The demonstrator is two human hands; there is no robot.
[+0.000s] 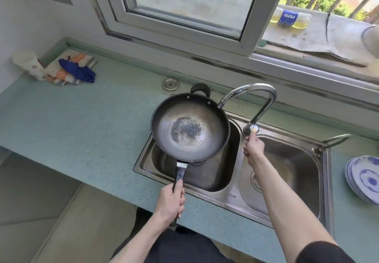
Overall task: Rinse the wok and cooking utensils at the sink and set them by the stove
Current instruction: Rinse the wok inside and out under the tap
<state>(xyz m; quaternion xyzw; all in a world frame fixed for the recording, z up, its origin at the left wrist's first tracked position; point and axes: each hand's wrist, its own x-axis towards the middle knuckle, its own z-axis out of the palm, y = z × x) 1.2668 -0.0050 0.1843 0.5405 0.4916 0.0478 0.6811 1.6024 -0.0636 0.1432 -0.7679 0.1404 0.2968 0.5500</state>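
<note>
left hand wrapped tight round the long dark handle of the wok, fingers and thumb curled about the grip near its end. wok held out ahead of that hand, up and away from the body, bowl facing up and hanging over the left basin of the double sink, clear of the steel below. worn grey patch in the middle of the bowl, small loop handle at the far rim. spout end of the curved faucet just beside the wok's far right rim, arching over from the sink's divider. right hand reaching forward at the faucet's base, fingers closed round the lever there, well to the right of the wok and apart from it. striped cloth with a blue rag on top and a paper cup at the far left of the green counter. stack of blue-patterned plates right of the sink. pepsi bottle lying on the ledge outside the open window.
</note>
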